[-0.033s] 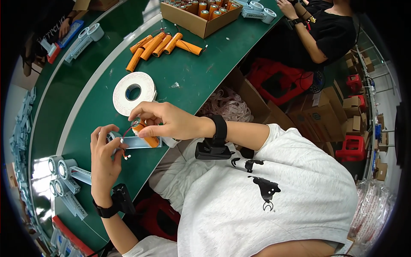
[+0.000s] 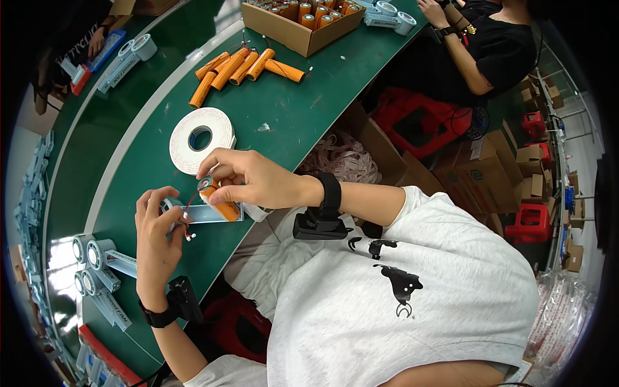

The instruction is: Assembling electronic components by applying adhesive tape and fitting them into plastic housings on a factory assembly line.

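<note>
My right hand (image 2: 261,182) pinches an orange cylindrical battery (image 2: 224,209) near its upper end, holding it tilted over a light-blue fan housing (image 2: 205,215). A thin red wire runs from the battery's top toward my left hand (image 2: 158,235). The fingers of that hand curl around the round end of the housing, mostly covering it. A small white connector (image 2: 189,237) on short leads hangs beside the left fingers. The housing lies on the green table, its long open part under the battery. Whether the left fingertips also grip the wire is hard to see.
A white tape roll (image 2: 179,142) lies beyond my hands. Several loose orange batteries (image 2: 231,69) and a cardboard box (image 2: 309,40) of batteries are farther back. More light-blue housings (image 2: 103,258) sit at left. A person in black (image 2: 496,55) sits at the far right.
</note>
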A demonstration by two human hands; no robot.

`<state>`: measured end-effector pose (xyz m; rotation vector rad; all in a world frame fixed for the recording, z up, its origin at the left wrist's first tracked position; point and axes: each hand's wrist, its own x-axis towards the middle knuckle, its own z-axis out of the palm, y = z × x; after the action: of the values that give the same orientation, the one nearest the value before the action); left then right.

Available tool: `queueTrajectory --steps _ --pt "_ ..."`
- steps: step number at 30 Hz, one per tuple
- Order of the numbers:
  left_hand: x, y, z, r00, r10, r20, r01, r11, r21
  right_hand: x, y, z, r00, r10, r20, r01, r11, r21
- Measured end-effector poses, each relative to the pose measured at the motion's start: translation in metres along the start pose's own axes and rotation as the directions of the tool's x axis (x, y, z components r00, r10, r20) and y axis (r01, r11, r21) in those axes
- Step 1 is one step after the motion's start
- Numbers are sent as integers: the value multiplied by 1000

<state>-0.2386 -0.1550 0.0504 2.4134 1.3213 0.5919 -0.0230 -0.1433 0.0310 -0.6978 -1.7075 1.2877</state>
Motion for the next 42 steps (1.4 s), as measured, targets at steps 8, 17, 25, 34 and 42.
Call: queueTrajectory --steps 8,17,25,34,42 --pt "4 6 4 998 31 -51 -26 995 101 9 -15 -1 969 -229 93 247 918 -309" --pt "0 2 6 995 -25 -95 9 987 -163 23 -11 7 907 -167 387 394 663 -637" --pt "3 7 14 988 -7 -156 -63 897 -438 55 8 -10 837 198 511 166 797 -581" --pt "10 -34 19 837 511 -197 -536 838 -100 41 55 15 836 -282 470 469 812 -348" --pt "18 -27 13 845 522 -118 -527 849 -15 28 55 21 874 -467 131 485 854 -191"
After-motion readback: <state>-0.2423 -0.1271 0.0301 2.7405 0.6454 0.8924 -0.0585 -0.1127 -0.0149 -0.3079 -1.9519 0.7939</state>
